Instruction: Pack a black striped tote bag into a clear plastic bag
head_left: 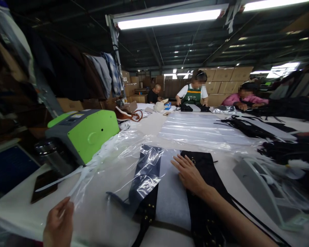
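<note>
Left hand [58, 223] pinches the near edge of a clear plastic bag [113, 164], lifting it off the white table [15, 209]. Right hand [189, 175] lies open, fingers flat, pressing a black garment [203, 192] w/ small gold hardware; a second black strip [146, 178] sits partly inside the bag. Bag looks thin, light, slippery and clingy, prob. best held at the open edge w/ fingertips. Garment seems soft, floppy; grip by the end. Green machine [84, 132] stands to the left, workers across the table.

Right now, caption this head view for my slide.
Left hand pinching a clear plastic bag, right hand flat on black fabric.
</note>
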A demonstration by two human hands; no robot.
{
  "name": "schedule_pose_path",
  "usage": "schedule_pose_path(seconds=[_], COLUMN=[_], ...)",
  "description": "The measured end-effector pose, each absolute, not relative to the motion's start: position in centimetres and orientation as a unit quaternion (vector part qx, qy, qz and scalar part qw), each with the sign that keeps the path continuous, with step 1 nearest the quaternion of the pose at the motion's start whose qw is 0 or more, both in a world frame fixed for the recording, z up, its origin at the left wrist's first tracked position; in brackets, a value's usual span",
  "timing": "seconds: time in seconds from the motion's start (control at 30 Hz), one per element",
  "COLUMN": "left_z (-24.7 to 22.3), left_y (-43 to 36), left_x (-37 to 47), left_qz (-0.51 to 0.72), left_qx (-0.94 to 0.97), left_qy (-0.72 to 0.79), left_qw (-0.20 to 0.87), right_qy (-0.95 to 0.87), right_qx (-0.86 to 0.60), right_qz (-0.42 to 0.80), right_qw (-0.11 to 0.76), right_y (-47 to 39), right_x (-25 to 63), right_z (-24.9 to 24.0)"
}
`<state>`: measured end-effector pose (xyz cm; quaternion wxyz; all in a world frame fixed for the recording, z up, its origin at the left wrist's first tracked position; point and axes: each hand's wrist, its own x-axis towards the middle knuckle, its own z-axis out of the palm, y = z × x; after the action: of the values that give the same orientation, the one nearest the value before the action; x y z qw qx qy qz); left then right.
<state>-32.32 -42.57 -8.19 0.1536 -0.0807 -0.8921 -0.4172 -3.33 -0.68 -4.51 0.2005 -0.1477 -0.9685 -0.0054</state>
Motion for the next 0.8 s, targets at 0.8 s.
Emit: schedule_pose_path(seconds=[0.8], left_z=[-5.9], left_y=[-32.5], left_x=[-20.7], left_qz=[-0.244], left_qx=[-0.458], left_qy=[-0.837], left_qw=[0.174], right_qy=[-0.974], right_qx=[0.053], right_qz=[0.009], right_qw=[0.219], right_y=[-9.4], right_x=[-8.8], right_z=[-2.8])
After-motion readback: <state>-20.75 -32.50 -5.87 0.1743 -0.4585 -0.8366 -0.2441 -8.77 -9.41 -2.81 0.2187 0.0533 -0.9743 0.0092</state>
